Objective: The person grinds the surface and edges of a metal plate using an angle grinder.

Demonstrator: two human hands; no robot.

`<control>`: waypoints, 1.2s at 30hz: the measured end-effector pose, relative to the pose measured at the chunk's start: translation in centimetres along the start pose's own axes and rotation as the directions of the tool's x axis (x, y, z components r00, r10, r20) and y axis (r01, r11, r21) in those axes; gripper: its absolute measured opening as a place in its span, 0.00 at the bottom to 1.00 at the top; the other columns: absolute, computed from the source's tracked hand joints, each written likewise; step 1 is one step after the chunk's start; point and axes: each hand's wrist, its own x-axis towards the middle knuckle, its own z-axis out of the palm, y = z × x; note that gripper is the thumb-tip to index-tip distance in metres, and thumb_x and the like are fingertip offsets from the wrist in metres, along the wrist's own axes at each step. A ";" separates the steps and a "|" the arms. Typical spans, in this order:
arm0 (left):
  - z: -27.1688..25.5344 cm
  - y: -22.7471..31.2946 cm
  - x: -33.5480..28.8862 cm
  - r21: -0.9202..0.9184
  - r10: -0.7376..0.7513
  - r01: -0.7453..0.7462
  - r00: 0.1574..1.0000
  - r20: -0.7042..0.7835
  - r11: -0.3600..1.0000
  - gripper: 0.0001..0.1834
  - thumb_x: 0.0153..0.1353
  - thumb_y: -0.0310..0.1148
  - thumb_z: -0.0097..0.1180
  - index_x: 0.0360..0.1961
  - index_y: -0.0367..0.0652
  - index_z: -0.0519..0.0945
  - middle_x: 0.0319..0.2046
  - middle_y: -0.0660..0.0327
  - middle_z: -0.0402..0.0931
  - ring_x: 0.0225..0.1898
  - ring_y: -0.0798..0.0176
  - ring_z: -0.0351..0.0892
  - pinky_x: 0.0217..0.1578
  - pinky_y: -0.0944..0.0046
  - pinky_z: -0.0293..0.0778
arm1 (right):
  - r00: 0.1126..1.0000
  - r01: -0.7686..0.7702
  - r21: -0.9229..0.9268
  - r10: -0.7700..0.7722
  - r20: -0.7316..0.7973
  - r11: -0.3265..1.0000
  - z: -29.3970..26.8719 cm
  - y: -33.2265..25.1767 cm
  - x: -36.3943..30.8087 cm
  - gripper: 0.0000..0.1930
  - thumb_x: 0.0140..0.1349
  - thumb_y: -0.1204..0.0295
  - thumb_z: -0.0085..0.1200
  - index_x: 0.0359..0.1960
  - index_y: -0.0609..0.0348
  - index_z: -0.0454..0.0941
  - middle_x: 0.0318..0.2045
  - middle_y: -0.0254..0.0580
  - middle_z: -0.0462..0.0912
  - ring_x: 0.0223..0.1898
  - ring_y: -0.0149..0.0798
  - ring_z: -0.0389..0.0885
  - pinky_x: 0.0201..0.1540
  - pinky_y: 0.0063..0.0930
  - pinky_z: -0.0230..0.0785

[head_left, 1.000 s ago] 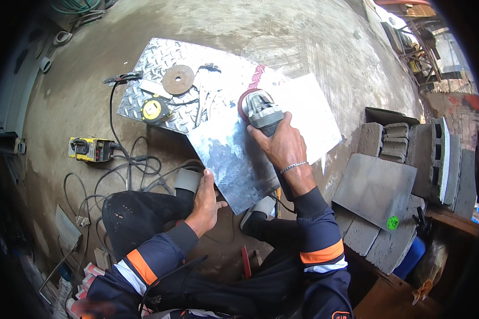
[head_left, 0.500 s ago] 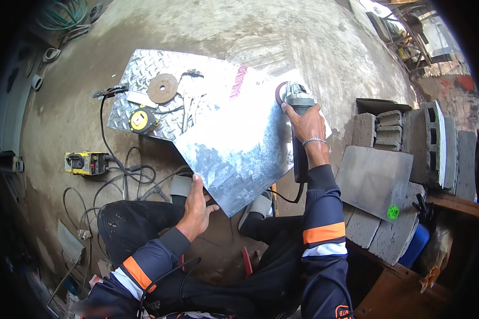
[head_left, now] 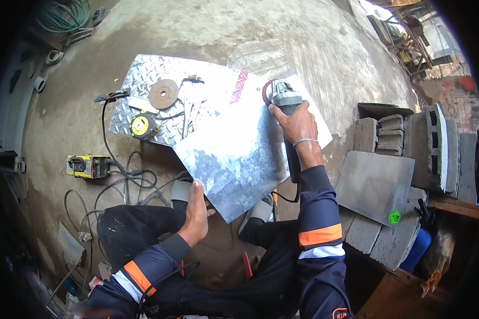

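My right hand (head_left: 298, 126) is wrapped round the body of an angle grinder (head_left: 286, 99). The grinder's reddish disc lies over the far part of a smooth sheet-metal plate (head_left: 234, 159); whether it touches the surface I cannot tell. The sheet shows bright glare and grey-blue smudges. My left hand (head_left: 196, 213) is at the sheet's near left edge, thumb side against the metal and some fingers hidden beneath. Under the sheet's far left part lies a tread-patterned metal plate (head_left: 165, 69). On it are a round abrasive disc (head_left: 163, 94) and a yellow-and-black tape measure (head_left: 142, 126).
A clamp with a cable (head_left: 112, 96) grips the tread plate's left edge. A yellow-and-black welding machine (head_left: 87, 166) stands on the floor among loose cables. To the right are concrete blocks (head_left: 391, 133) and another flat metal sheet (head_left: 377, 181). A coiled green hose (head_left: 66, 15) lies far left.
My right hand has moved the grinder left and slightly nearer over the sheet. My left hand stays at the near edge, a little lower in the picture.
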 end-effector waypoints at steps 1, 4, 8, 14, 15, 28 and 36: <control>0.2 -0.2 0.1 0.000 0.003 -0.003 1.000 0.003 1.000 0.47 0.69 0.70 0.42 0.76 0.48 0.51 0.69 0.56 0.61 0.65 0.54 0.66 0.60 0.47 0.66 | 0.998 -0.042 0.000 0.042 -0.039 0.999 -0.2 0.6 0.5 0.47 0.54 0.40 0.65 0.53 0.83 0.69 0.40 0.74 0.84 0.44 0.64 0.86 0.48 0.46 0.79; -0.2 0.0 0.5 0.061 0.126 -0.129 0.990 0.060 0.990 0.47 0.68 0.49 0.62 0.78 0.48 0.47 0.71 0.55 0.58 0.70 0.53 0.60 0.65 0.41 0.63 | 0.999 -0.041 0.023 0.042 -0.006 0.999 -0.1 0.2 0.2 0.49 0.53 0.39 0.65 0.52 0.84 0.69 0.41 0.74 0.84 0.44 0.63 0.87 0.47 0.45 0.79; 0.1 2.4 -1.1 -0.079 0.056 -0.045 0.988 0.141 0.996 0.46 0.68 0.46 0.63 0.78 0.49 0.48 0.71 0.54 0.58 0.71 0.52 0.59 0.66 0.40 0.61 | 0.999 0.006 0.029 -0.007 0.048 1.000 -0.5 0.4 -1.3 0.50 0.52 0.38 0.65 0.51 0.85 0.69 0.42 0.76 0.83 0.44 0.63 0.87 0.47 0.45 0.79; -2.5 3.8 -3.4 -0.029 -0.047 0.049 0.996 0.073 0.998 0.46 0.67 0.42 0.65 0.77 0.51 0.49 0.68 0.54 0.64 0.69 0.53 0.62 0.64 0.41 0.64 | 1.000 0.004 0.116 -0.004 -0.004 0.993 -2.4 1.7 -3.0 0.48 0.52 0.40 0.66 0.54 0.80 0.68 0.41 0.76 0.83 0.46 0.67 0.85 0.50 0.49 0.76; -3.4 4.1 -3.8 0.000 -0.050 0.050 0.997 0.059 0.999 0.46 0.66 0.41 0.65 0.77 0.50 0.50 0.66 0.54 0.66 0.67 0.54 0.64 0.63 0.43 0.65 | 1.000 0.008 0.121 -0.008 -0.003 0.993 -2.6 2.2 -3.1 0.48 0.52 0.40 0.66 0.54 0.80 0.68 0.41 0.76 0.83 0.46 0.67 0.85 0.50 0.49 0.76; -5.3 3.6 -3.1 0.135 0.016 0.000 0.993 -0.113 0.991 0.45 0.68 0.59 0.56 0.73 0.42 0.55 0.67 0.52 0.64 0.66 0.52 0.65 0.65 0.48 0.63 | 0.999 -0.030 0.234 0.032 -0.006 0.972 -1.0 6.7 -7.8 0.45 0.52 0.41 0.67 0.51 0.76 0.69 0.38 0.74 0.84 0.43 0.68 0.85 0.47 0.51 0.76; -7.3 1.2 0.4 0.240 0.108 -0.073 0.985 -0.137 0.968 0.49 0.68 0.67 0.49 0.73 0.39 0.53 0.69 0.50 0.61 0.69 0.53 0.61 0.68 0.51 0.60 | 1.000 -0.002 0.246 -0.001 0.014 0.969 3.0 5.7 -10.5 0.45 0.55 0.42 0.66 0.53 0.76 0.64 0.34 0.77 0.82 0.39 0.73 0.83 0.44 0.58 0.75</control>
